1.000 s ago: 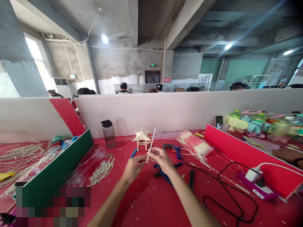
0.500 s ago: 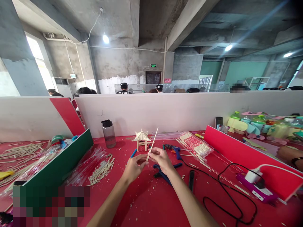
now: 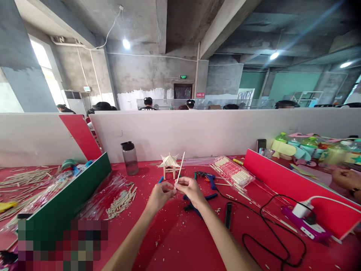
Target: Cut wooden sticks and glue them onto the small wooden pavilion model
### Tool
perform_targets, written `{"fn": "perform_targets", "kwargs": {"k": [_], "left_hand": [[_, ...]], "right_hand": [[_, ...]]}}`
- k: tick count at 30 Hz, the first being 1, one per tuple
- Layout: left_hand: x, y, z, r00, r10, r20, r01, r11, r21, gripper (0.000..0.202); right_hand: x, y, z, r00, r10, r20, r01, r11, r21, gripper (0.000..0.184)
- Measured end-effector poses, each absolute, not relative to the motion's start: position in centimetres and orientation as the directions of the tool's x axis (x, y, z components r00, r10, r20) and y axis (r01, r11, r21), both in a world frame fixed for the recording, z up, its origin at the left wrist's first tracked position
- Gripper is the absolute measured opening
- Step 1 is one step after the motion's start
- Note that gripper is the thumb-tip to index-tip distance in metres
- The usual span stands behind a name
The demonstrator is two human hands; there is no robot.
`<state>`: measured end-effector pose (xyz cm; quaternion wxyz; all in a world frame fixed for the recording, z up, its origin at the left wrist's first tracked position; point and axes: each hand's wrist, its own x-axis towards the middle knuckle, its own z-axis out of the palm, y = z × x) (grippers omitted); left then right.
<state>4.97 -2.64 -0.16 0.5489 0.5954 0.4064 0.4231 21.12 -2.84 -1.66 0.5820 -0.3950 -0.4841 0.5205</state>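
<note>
My right hand (image 3: 191, 190) pinches the lower end of a thin wooden stick (image 3: 180, 168) that slants up and to the right. My left hand (image 3: 159, 195) meets it from the left, fingertips closed on the same low end of the stick. Just behind the hands stands a small pavilion model (image 3: 169, 164) built of sticks, on the red table (image 3: 180, 241). Blue-handled pliers (image 3: 194, 203) lie under my right wrist.
A dark water bottle (image 3: 129, 158) stands at the back left. A glue gun (image 3: 205, 176), a pack of sticks (image 3: 232, 171), a black cable (image 3: 270, 226) and a power strip (image 3: 304, 222) lie to the right. Cut sticks (image 3: 121, 203) lie left, by a green divider (image 3: 70, 195). Another person's hand (image 3: 345, 178) is at far right.
My hands have drawn closer together, both now pinching the stick's low end. The stick stands slightly more upright. The other person's hand at the far right has risen.
</note>
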Motion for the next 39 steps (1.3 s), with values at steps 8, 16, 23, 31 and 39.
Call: {"fn": "perform_targets", "kwargs": {"k": [8,16,23,31,39], "left_hand": [[4.5,-2.2,-0.6,0.371,0.929,0.019,0.100,-0.060,0.993,0.043],[3.9,-2.3,-0.4,0.408,0.912,-0.047,0.077,0.016,0.997,0.050],[4.5,-2.7,0.1,0.375,0.922,-0.101,0.075,0.079,0.994,0.053],[4.7,-2.9,-0.1,0.372,0.922,-0.105,0.104,0.072,0.992,0.052],[4.4,-2.5,-0.8,0.378,0.922,-0.088,0.057,0.072,0.996,0.051]], "right_hand": [[21.2,-2.4,-1.9,0.012,0.987,0.159,-0.236,0.157,-0.959,0.041],[21.1,-2.6,-1.9,-0.030,0.989,0.142,-0.236,0.131,-0.963,0.044],[20.9,-2.9,-1.6,-0.034,0.991,0.130,-0.235,0.118,-0.965,0.044],[21.3,-2.1,-2.5,-0.044,0.974,0.223,-0.114,0.217,-0.970,0.040],[21.3,-2.3,-2.4,-0.073,0.977,0.200,-0.156,0.187,-0.970,0.044]]}}
